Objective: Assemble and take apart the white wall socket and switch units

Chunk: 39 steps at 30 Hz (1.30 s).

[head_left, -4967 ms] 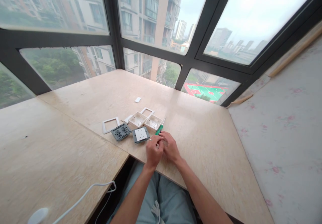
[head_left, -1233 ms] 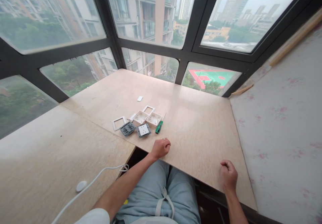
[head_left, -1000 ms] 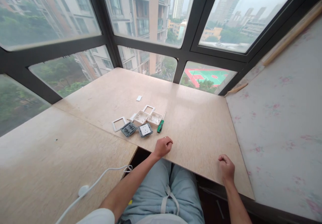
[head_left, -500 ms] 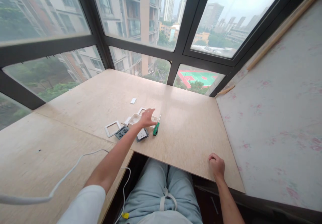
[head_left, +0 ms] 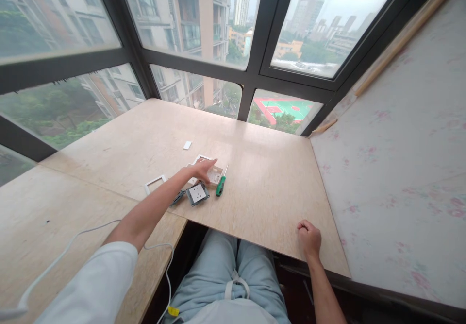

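My left hand (head_left: 202,169) reaches out over the white back boxes (head_left: 215,174), fingers stretched forward and holding nothing. Just below it lies a grey socket module with a white face (head_left: 197,194). A green-handled screwdriver (head_left: 220,186) lies to the right of the boxes. A white frame (head_left: 154,184) lies to the left, and my forearm hides much of a second grey module (head_left: 178,197). My right hand (head_left: 308,238) rests curled in a loose fist near the front edge of the wooden table (head_left: 276,193), far from the parts.
A small white piece (head_left: 187,145) lies farther back on the table. A white cable (head_left: 73,246) runs across the lower board at left. Dark-framed windows surround the table, and a pale floral surface (head_left: 400,168) rises at right. My legs sit under the table edge.
My left hand left the table's front edge and reached forward over the white boxes. My right hand has stayed curled at the front right. The view turned slightly.
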Available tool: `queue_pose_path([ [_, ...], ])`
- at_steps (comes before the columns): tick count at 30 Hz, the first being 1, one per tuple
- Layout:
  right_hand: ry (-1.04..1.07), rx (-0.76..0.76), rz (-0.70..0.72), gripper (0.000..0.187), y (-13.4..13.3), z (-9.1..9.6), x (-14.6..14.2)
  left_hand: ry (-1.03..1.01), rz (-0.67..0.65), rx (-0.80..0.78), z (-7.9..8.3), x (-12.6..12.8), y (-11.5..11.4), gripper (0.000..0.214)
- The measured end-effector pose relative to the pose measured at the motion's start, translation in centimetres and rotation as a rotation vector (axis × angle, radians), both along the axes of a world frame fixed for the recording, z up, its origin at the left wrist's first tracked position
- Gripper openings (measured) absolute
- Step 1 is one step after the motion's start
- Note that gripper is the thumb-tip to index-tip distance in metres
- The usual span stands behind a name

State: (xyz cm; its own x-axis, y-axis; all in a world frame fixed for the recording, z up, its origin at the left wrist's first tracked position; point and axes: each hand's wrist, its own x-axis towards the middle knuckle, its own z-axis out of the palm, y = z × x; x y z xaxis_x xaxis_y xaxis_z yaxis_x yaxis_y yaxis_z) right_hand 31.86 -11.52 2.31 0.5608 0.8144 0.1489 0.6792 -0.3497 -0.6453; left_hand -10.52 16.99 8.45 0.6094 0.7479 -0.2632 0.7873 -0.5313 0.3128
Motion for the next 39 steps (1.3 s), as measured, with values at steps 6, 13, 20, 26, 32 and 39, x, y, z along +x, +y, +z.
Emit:
queue_pose_path([
  [6,0.002,0.015,0.001,0.019,0.0,0.0,0.0,-0.118,0.039,0.123,2.2,0.7,0.1,0.116],
  [13,0.016,0.036,0.016,0.019,0.0,-0.3,0.3,-0.317,-0.105,0.184,4.3,7.9,-3.3,0.114],
  [20,0.027,0.066,0.042,0.02,-0.2,-0.9,0.7,-0.47,-0.266,0.038,1.1,18.8,-8.9,0.111],
  [26,0.021,0.089,0.134,0.021,-0.5,-0.8,1.1,-0.436,-0.254,-0.023,-2.1,25.0,-12.5,0.113],
  [32,0.021,0.099,0.17,0.022,-0.6,-0.6,1.1,-0.439,-0.196,-0.043,-3.2,26.3,-13.6,0.113],
  [39,0.025,0.097,0.184,0.022,-0.7,-0.2,1.1,-0.705,0.168,0.015,-6.2,22.2,-16.2,0.066],
])
